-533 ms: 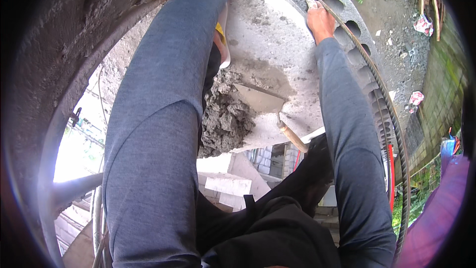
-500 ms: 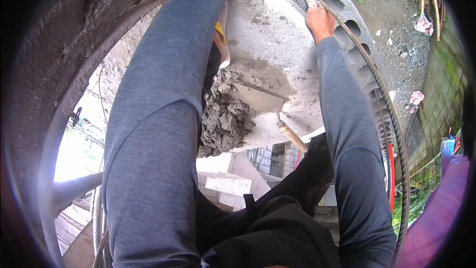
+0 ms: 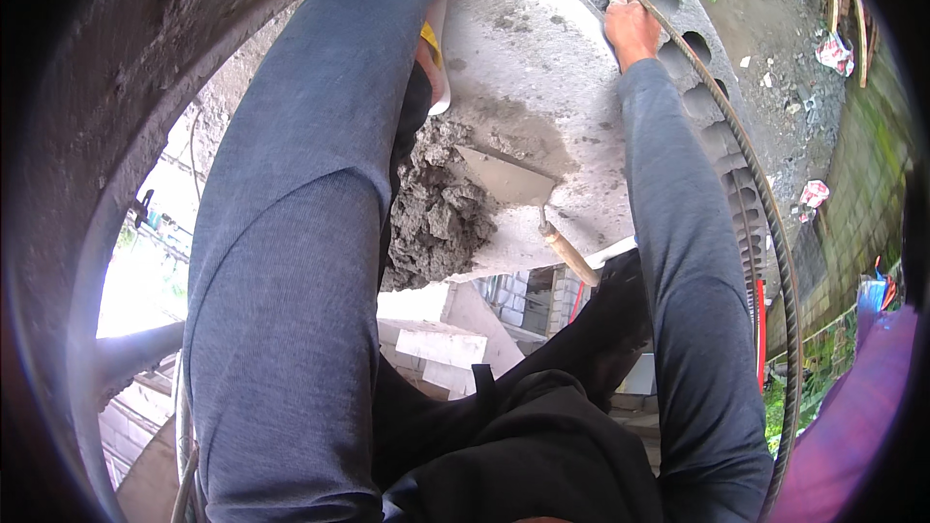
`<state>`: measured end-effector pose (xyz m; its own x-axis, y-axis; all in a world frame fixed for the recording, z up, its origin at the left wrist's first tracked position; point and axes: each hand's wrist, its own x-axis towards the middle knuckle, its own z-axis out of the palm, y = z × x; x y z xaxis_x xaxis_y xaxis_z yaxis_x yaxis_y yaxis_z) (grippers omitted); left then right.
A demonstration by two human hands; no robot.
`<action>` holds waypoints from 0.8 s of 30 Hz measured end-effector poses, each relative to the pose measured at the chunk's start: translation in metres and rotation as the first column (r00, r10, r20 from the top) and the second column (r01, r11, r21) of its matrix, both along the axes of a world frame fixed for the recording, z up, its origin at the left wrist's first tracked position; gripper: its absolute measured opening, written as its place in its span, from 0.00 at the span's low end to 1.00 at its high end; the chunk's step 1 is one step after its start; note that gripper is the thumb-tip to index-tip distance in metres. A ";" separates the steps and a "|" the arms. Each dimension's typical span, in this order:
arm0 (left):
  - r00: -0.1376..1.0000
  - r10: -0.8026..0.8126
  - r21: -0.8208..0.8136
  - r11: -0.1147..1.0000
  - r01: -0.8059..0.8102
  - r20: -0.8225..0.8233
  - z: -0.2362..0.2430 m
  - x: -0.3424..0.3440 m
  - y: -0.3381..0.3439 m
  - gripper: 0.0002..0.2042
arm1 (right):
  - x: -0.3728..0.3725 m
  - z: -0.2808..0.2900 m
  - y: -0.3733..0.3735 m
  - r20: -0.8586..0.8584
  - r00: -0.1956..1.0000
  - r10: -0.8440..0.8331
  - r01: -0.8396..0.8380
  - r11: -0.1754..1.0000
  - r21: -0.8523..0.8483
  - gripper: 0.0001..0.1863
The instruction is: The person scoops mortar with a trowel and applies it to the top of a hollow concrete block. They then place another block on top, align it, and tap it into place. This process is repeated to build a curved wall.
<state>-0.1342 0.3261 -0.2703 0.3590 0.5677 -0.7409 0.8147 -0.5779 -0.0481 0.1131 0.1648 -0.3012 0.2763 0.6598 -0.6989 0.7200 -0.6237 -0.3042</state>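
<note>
At far edge of grey concrete slab (image 3: 542, 68): right hand (image 3: 630, 27) stretched out, fingers curled over hollow block rim. Left hand out of view beyond top. Steel trowel with wooden handle (image 3: 528, 196) lying free beside wet grey mortar heap (image 3: 436, 223), near slab's near edge.

A pale concrete slab (image 3: 542, 68) carries the things. On it lie a heap of wet grey mortar (image 3: 436, 223) at its near edge and, just beside, a trowel (image 3: 523, 194) with a wooden handle.
</note>
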 end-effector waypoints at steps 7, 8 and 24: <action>0.940 0.301 0.007 0.952 -0.306 0.161 0.027 0.015 0.003 0.39 | 0.010 -0.008 -0.006 0.036 0.996 0.079 -0.082 0.994 0.068 0.22; 0.959 0.260 0.020 0.964 -0.263 0.109 0.031 0.017 0.003 0.37 | 0.007 -0.007 -0.006 0.028 0.996 0.080 -0.082 0.993 0.084 0.22; 0.817 0.407 0.064 0.880 -0.470 0.409 0.484 0.040 -0.209 0.24 | -0.023 -0.010 -0.019 -0.125 0.960 0.250 -0.242 0.967 0.073 0.26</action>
